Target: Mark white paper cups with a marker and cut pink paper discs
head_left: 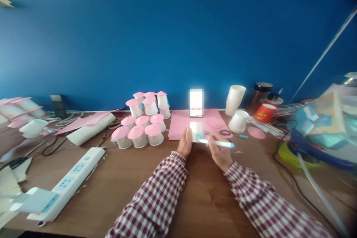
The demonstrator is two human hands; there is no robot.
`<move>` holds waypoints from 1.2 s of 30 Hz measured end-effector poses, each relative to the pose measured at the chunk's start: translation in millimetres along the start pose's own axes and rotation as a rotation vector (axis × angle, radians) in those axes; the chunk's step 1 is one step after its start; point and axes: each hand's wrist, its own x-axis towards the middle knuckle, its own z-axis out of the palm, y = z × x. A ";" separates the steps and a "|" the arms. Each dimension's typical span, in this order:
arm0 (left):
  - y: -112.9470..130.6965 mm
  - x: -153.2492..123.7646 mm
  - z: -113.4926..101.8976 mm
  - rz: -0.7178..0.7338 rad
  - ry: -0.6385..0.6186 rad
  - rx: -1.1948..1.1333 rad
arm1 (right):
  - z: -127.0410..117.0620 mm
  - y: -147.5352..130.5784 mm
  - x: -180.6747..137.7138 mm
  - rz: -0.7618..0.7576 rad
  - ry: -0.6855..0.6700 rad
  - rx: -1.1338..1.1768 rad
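Observation:
My left hand is closed around a small white paper cup that stands upside down on the wooden table. My right hand grips a white marker pen with a blue end, its tip against the cup's lower side. Both sleeves are red and white check. A pink paper sheet lies just behind the cup, with a lit phone propped upright at its far edge.
Several white cups with pink lids are stacked to the left. A white power strip lies at the front left. White cup stacks, a red cup, a dark jar and clutter sit on the right.

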 end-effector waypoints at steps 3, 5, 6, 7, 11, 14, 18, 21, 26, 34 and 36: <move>-0.8 0.2 0.1 0.010 0.002 0.014 | 1.1 4.0 0.4 -0.015 -0.009 -0.003; -2.1 0.2 0.6 0.014 0.003 0.028 | 1.9 5.6 0.2 -0.015 -0.019 0.004; -2.8 0.2 0.9 0.024 0.001 0.041 | 2.4 5.9 0.0 -0.012 -0.026 0.007; -3.5 0.1 1.2 0.039 -0.006 0.059 | 2.8 5.9 -0.2 -0.013 -0.033 0.009; -3.4 -0.6 2.0 0.077 -0.039 0.095 | 3.0 6.2 -0.2 -0.025 -0.036 0.014; -1.3 -0.6 1.9 0.029 0.001 0.085 | 2.0 8.9 1.1 0.007 -0.009 0.039; -0.7 -0.3 1.6 0.000 0.016 0.081 | 1.7 10.8 1.9 0.034 0.002 0.062; -2.3 -0.3 1.6 0.015 0.006 0.099 | 2.2 9.5 1.6 0.024 -0.012 0.056; -2.8 -0.2 1.4 0.014 0.031 0.077 | 1.4 11.1 2.9 0.036 0.013 0.047; -0.9 -0.7 1.4 0.007 0.031 0.049 | 2.6 13.7 2.3 0.041 0.004 0.051; -3.3 -0.2 1.7 -0.018 0.064 0.013 | 2.6 13.8 1.9 0.040 0.027 0.039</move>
